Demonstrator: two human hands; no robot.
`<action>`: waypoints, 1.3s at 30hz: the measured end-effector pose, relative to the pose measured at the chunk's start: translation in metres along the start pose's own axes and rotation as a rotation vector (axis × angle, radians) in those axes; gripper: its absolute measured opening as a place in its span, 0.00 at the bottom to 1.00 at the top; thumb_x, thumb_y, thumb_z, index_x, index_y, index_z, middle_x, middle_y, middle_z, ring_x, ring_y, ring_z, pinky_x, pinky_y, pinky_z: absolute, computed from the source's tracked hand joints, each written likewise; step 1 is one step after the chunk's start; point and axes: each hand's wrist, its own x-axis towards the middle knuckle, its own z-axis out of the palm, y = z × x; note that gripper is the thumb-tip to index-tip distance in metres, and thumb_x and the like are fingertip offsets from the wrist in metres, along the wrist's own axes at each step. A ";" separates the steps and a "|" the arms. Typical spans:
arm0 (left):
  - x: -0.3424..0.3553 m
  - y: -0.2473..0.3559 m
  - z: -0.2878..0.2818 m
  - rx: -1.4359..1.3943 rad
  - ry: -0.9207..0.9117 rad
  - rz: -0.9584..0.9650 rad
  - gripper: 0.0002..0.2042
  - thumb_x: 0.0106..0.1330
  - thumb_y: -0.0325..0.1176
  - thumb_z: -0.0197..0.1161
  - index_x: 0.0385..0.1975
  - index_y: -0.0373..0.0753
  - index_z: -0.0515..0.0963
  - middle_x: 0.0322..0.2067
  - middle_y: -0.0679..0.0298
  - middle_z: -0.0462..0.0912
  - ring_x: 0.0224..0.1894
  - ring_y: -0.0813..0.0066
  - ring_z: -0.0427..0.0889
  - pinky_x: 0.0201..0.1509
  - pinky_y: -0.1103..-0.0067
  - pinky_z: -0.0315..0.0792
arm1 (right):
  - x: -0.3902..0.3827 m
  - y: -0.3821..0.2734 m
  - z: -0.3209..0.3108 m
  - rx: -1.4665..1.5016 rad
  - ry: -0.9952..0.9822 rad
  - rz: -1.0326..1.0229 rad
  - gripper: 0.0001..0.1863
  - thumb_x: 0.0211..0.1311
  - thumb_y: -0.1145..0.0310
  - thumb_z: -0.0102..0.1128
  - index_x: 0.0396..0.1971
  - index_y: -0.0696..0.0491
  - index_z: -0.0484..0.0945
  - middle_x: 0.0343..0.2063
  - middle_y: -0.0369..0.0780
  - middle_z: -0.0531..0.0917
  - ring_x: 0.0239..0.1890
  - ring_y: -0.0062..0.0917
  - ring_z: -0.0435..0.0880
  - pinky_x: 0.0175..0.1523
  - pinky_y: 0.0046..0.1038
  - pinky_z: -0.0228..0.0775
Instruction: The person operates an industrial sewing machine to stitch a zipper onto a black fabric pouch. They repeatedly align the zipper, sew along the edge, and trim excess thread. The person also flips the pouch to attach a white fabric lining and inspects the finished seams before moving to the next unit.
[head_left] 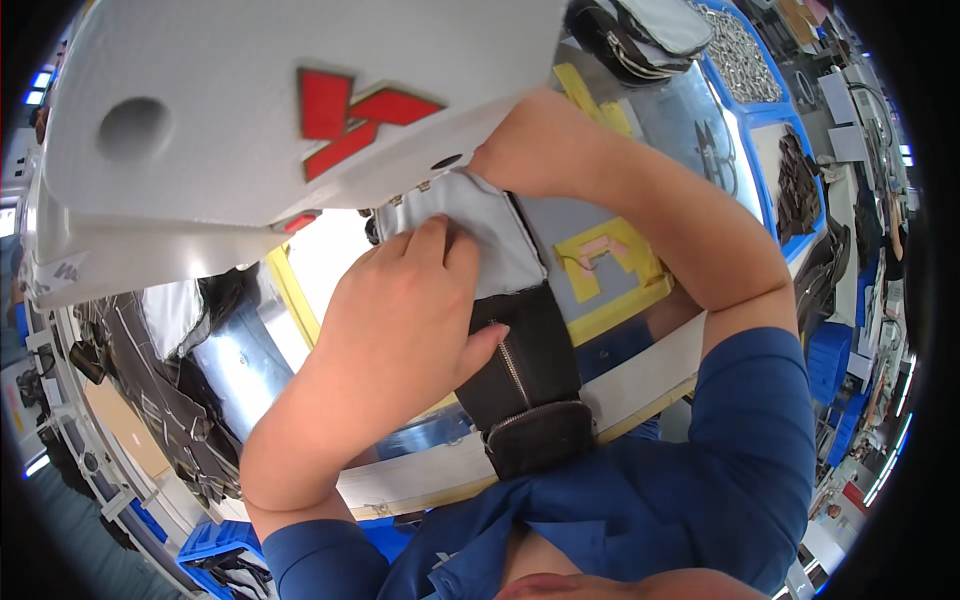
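A small black bag with a metal zipper lies across the work table, its near end against my body. Its grey lining is turned out at the far end and reaches up to a light grey sewing machine. My left hand rests on the lining, fingers laid forward and thumb apart over the black part. At the lining's far right corner, my right hand is closed, with its fingertips partly hidden by the machine. The needle area is hidden behind the machine head.
Yellow tape pieces mark the table right of the bag. Blue trays at far right hold metal chains and dark small parts. Another black bag lies beyond. Dark fabric pieces hang at left, above a blue bin.
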 end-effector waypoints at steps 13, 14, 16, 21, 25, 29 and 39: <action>-0.007 -0.003 -0.001 0.043 -0.011 -0.025 0.28 0.51 0.42 0.82 0.45 0.31 0.79 0.46 0.50 0.81 0.47 0.51 0.86 0.51 0.66 0.81 | -0.007 -0.014 -0.001 0.120 0.058 -0.007 0.12 0.57 0.68 0.59 0.25 0.63 0.85 0.27 0.54 0.86 0.36 0.53 0.86 0.44 0.48 0.79; -0.007 -0.003 0.000 0.045 0.006 -0.017 0.28 0.51 0.42 0.82 0.44 0.31 0.79 0.45 0.50 0.81 0.47 0.52 0.86 0.50 0.66 0.81 | -0.008 -0.015 -0.003 0.141 0.038 0.020 0.12 0.56 0.68 0.59 0.26 0.62 0.85 0.26 0.54 0.85 0.35 0.53 0.86 0.44 0.48 0.79; -0.007 -0.002 0.000 0.049 0.007 -0.016 0.27 0.51 0.42 0.82 0.43 0.31 0.79 0.45 0.51 0.81 0.46 0.52 0.86 0.49 0.67 0.82 | -0.008 -0.010 0.001 0.097 0.087 -0.027 0.12 0.56 0.68 0.59 0.26 0.62 0.85 0.25 0.54 0.85 0.34 0.53 0.85 0.44 0.49 0.79; -0.007 -0.002 -0.001 0.074 -0.002 -0.021 0.25 0.51 0.43 0.82 0.40 0.32 0.78 0.44 0.51 0.81 0.45 0.54 0.87 0.47 0.67 0.82 | -0.005 -0.008 0.003 0.020 0.118 -0.054 0.11 0.54 0.69 0.58 0.26 0.62 0.84 0.24 0.54 0.84 0.33 0.55 0.84 0.41 0.50 0.77; -0.008 -0.002 0.001 0.090 0.005 -0.016 0.25 0.51 0.44 0.81 0.39 0.32 0.78 0.44 0.51 0.81 0.45 0.54 0.87 0.47 0.68 0.82 | -0.002 -0.008 0.006 0.069 0.163 -0.080 0.09 0.53 0.70 0.59 0.27 0.60 0.83 0.26 0.53 0.85 0.33 0.56 0.83 0.40 0.52 0.76; -0.008 -0.002 -0.001 0.106 -0.016 -0.017 0.25 0.51 0.44 0.81 0.39 0.32 0.79 0.45 0.50 0.81 0.45 0.55 0.87 0.47 0.68 0.82 | -0.001 -0.006 0.008 0.078 0.171 -0.084 0.09 0.52 0.70 0.59 0.28 0.59 0.83 0.28 0.52 0.85 0.34 0.56 0.83 0.40 0.51 0.75; -0.008 0.000 -0.004 0.094 -0.064 -0.038 0.25 0.52 0.45 0.81 0.39 0.32 0.79 0.43 0.50 0.81 0.44 0.55 0.87 0.47 0.68 0.82 | -0.001 -0.012 0.008 0.069 0.164 -0.107 0.10 0.55 0.70 0.60 0.36 0.57 0.85 0.32 0.50 0.87 0.38 0.53 0.85 0.43 0.48 0.78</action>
